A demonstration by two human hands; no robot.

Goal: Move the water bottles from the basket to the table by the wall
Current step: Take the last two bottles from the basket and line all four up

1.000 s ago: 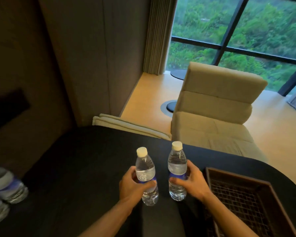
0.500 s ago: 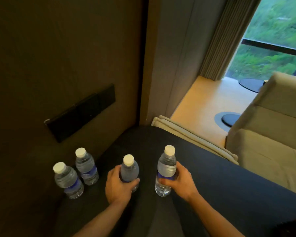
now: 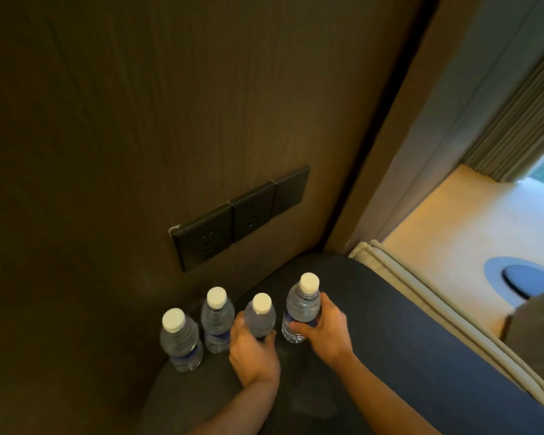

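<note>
Several clear water bottles with white caps and blue labels stand upright in a row on the dark table (image 3: 405,356) close to the wall. My left hand (image 3: 253,350) grips the third bottle (image 3: 259,315) around its lower body. My right hand (image 3: 325,328) holds the rightmost bottle (image 3: 300,309) from its right side. Two more bottles stand free to the left: one (image 3: 215,318) beside my left hand and one (image 3: 179,339) at the far left. The basket is out of view.
A dark wood wall with a black socket panel (image 3: 242,215) rises right behind the bottles. Past the table's right edge lie a beige cushion edge (image 3: 421,296), a tan floor and a round dark base (image 3: 528,281). A curtain (image 3: 515,130) hangs at the upper right.
Both hands have carried their bottles left across the table toward the wall, up to the two standing bottles. The view has swung left, and the basket and the armchair have left the frame.
</note>
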